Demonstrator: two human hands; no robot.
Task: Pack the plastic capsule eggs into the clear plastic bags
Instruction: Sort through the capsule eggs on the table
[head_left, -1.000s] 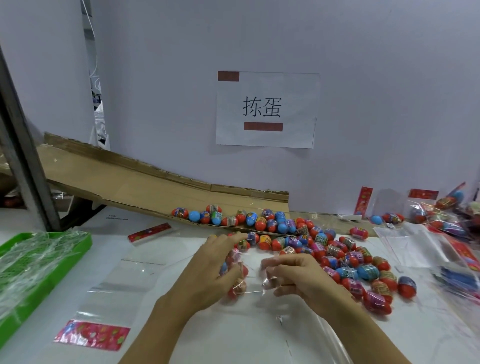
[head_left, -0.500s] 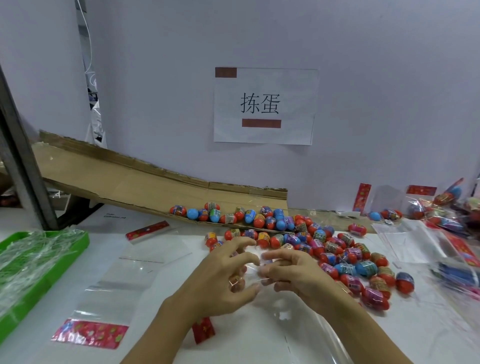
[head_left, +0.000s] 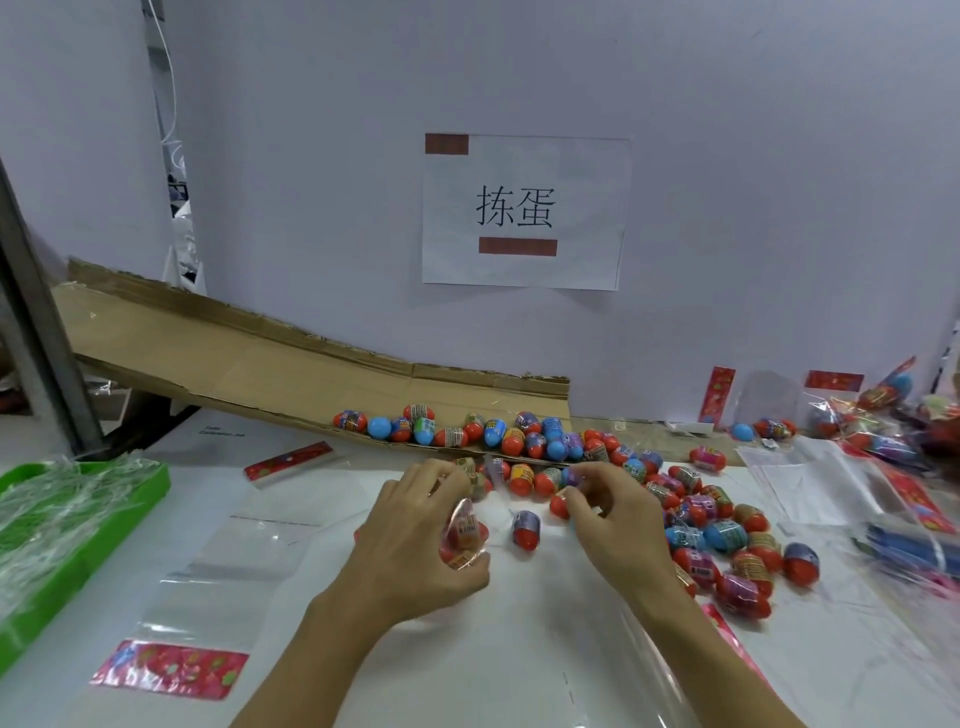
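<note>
The left hand (head_left: 415, 540) gripped a small clear plastic bag (head_left: 462, 535) already holding a few red capsule eggs, while the right hand (head_left: 613, 519) pinched another red plastic egg (head_left: 560, 505) at the edge of the loose pile (head_left: 701, 519) on the white bench (head_left: 519, 649). Finished packs (head_left: 872, 415) lay heaped at the far right, so some work was done. But dozens of eggs were scattered about, more sat on the cardboard ramp (head_left: 311, 374), and empty red-headed bags (head_left: 208, 597) waited at the left, so I judged plenty remained.

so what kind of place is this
Probably a small packing or sorting station in a workshop: a cardboard chute feeds a heap of capsule eggs onto a white table, clear bags lie ready, and a paper sign marks the wall.
</note>
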